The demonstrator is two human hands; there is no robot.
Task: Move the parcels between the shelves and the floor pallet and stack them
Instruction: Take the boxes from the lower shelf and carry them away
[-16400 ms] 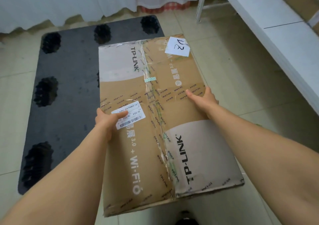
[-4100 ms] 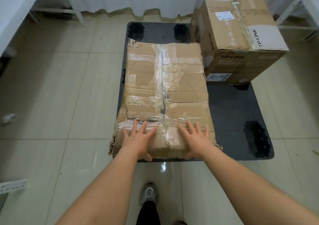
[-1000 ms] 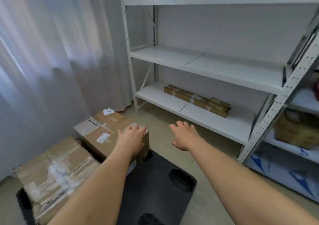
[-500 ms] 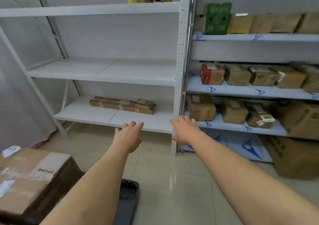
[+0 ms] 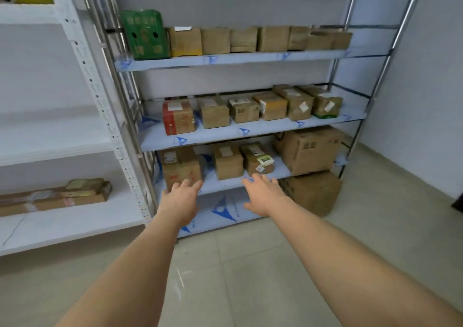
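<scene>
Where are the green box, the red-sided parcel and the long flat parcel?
green box [image 5: 145,34], head view, its front face
red-sided parcel [image 5: 178,117], head view, its front face
long flat parcel [image 5: 60,196], head view, its top

Green carton [image 5: 145,34] with yellow squares heads the top row; brown parcels [image 5: 260,39] run beside it. Below it, a red-sided box [image 5: 178,117]. Shelf boards [image 5: 250,131] pale blue with darker blue triangles. White rack [image 5: 62,138] beside, beige floor tiles [image 5: 250,276].
</scene>
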